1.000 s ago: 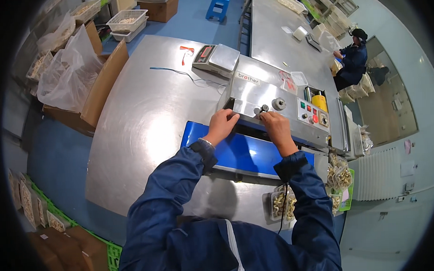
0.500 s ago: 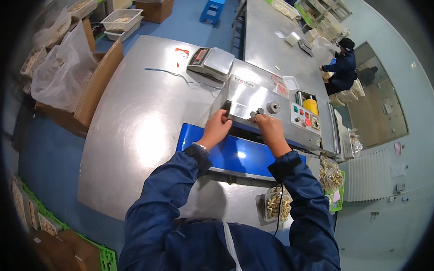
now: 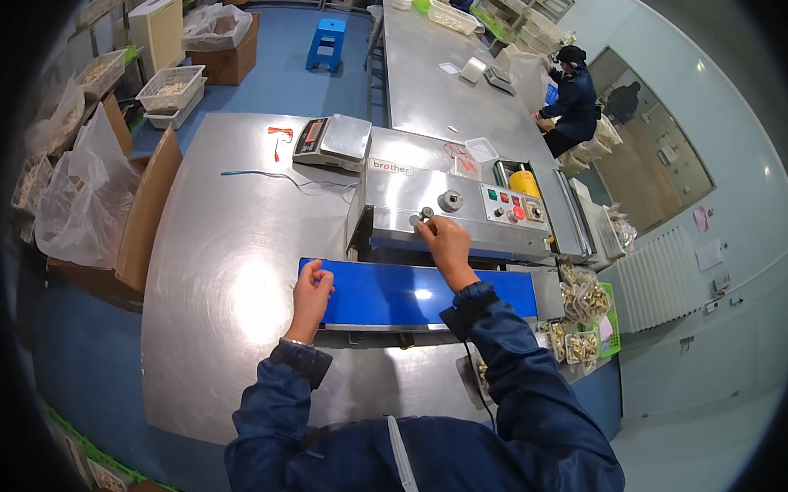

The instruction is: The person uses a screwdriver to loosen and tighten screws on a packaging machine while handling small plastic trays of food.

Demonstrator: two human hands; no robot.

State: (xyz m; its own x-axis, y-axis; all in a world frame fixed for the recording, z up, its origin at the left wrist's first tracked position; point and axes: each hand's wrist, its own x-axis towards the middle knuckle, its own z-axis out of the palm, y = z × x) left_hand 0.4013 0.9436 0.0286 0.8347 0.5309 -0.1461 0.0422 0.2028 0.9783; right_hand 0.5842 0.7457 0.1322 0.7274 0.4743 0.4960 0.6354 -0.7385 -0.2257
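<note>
The steel desk spreads wide under me, bare and shiny on the near left, and on it, to the right of centre, sits the band sealing machine, a long stainless box that I judge heavy and rigid, not something to shift by hand; the places to take hold of it are its controls alone. Along its near side runs the blue conveyor belt, flat and smooth, likely a little slippery and with some give if pressed. Farther off on the desk stands a digital scale, with a thin cable trailing left of it. At the right end of the machine a green crate holds clear packs of pale goods, light and crinkly by the look of them. My left hand rests at the left end of the belt, fingers curled loosely into a half fist, and I cannot tell whether anything is in it. My right hand reaches up to the machine's front panel, fingertips pinched on a small metal knob, which looks hard, round and smooth, best gripped at its rim between thumb and forefinger. Just right of it sit a larger knob and coloured push buttons.
</note>
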